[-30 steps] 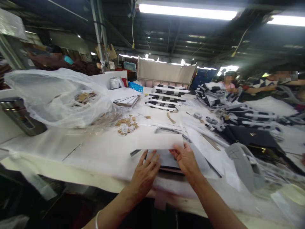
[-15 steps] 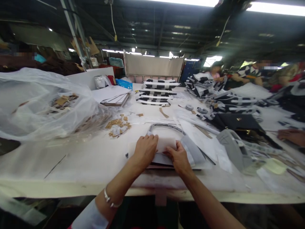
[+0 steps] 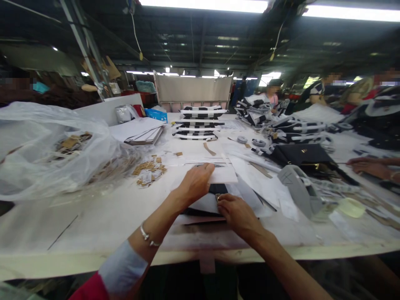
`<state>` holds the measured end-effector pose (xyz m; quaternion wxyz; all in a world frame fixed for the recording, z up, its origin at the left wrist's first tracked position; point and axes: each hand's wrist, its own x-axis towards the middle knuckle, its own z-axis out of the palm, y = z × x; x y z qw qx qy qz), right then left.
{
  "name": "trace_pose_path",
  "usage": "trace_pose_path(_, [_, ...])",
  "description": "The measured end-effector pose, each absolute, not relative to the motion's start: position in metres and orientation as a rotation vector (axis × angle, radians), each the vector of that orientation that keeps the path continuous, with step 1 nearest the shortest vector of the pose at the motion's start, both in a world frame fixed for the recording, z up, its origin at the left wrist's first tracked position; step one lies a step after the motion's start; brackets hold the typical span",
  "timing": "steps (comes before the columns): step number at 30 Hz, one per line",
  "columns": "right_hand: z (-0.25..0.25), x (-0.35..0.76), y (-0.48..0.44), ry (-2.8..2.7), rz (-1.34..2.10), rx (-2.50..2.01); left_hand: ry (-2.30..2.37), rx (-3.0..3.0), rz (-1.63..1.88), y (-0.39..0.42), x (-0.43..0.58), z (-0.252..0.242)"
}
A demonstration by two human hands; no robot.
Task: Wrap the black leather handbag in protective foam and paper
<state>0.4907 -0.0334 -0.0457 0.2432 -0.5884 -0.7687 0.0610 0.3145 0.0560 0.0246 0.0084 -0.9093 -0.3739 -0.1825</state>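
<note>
My left hand [image 3: 196,182] presses down on a white sheet of paper [image 3: 223,175] that lies folded over a dark flat bag [image 3: 203,206] on the white table [image 3: 103,216]. Its fingers curl over the paper's near edge. My right hand [image 3: 236,212] rests on the bag just below, with the fingertips pinched at a small gold clasp [image 3: 218,196]. The bag is mostly hidden under the paper and my hands.
A big clear plastic bag [image 3: 53,150] of brown tags lies at the left, with loose tags [image 3: 148,170] beside it. Stacks of black-and-white striped bags [image 3: 198,123] stand behind. A black bag [image 3: 300,155] and a grey bag [image 3: 300,191] lie right. Another person's hand [image 3: 367,166] rests at far right.
My left hand slid forward over the white paper and folded it down onto the bag. My right hand drew back to the clasp. The view shifted right.
</note>
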Motion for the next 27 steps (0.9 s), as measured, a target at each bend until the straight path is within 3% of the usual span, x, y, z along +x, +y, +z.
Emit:
trace_pose_path(6, [-0.058,0.498,-0.046,-1.929,0.255,-1.510,-0.983,-3.045,-0.512,0.054,0.334,-0.036])
trace_pose_path(10, [-0.048,0.528,-0.050,-1.627,0.097,-1.550,-1.065,-3.112,-0.576,0.054,0.330,-0.059])
trace_pose_path(16, [-0.039,0.532,-0.034,-1.828,-0.044,-1.899,-1.263,-3.128,-0.858,0.057,0.331,-0.068])
trace_pose_path(22, [-0.032,0.509,-0.024,-1.961,0.012,-2.264,-1.652,-3.301,-1.368,0.072,0.322,-0.069])
trace_pose_path(27, [-0.030,0.500,-0.016,-2.007,-0.016,-2.405,-1.723,-3.359,-1.356,0.074,0.322,-0.071])
